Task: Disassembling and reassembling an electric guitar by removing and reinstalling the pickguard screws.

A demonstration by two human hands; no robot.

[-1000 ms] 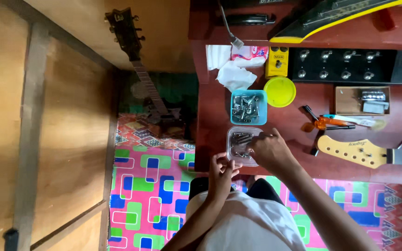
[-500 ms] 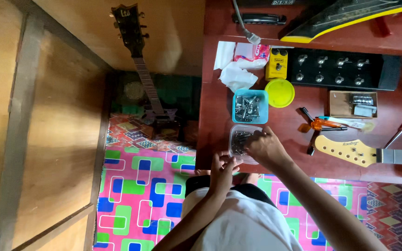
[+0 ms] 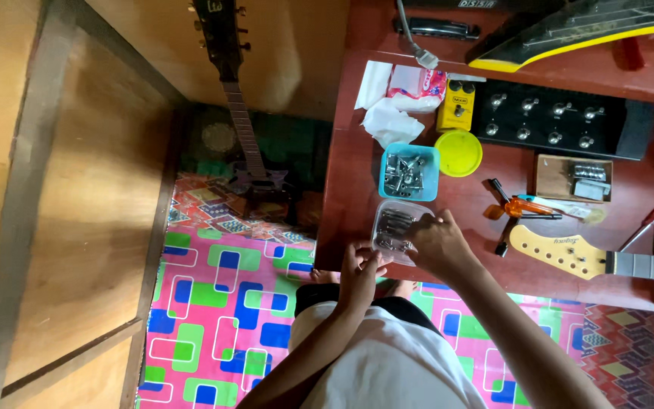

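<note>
A clear plastic box [image 3: 392, 227] of small metal parts stands near the front edge of the red-brown table [image 3: 357, 167]. My right hand [image 3: 439, 244] rests over its right side, fingers bent into the box; what they pinch is hidden. My left hand [image 3: 359, 274] hovers at the table's front edge just below the box, fingers curled, with nothing clearly visible in it. Behind the clear box sits a blue box [image 3: 409, 172] full of metal hardware.
A guitar neck with headstock [image 3: 569, 254] lies at the right, beside an orange-handled tool [image 3: 520, 208]. A yellow lid [image 3: 458, 152], yellow pedal [image 3: 456, 106], black control panel [image 3: 554, 117] and white tissue [image 3: 387, 121] are farther back. A dark guitar [image 3: 236, 113] leans by the wall on the left.
The view has drifted slightly. My right hand has stayed over the clear box, and my left hand remains just below it.
</note>
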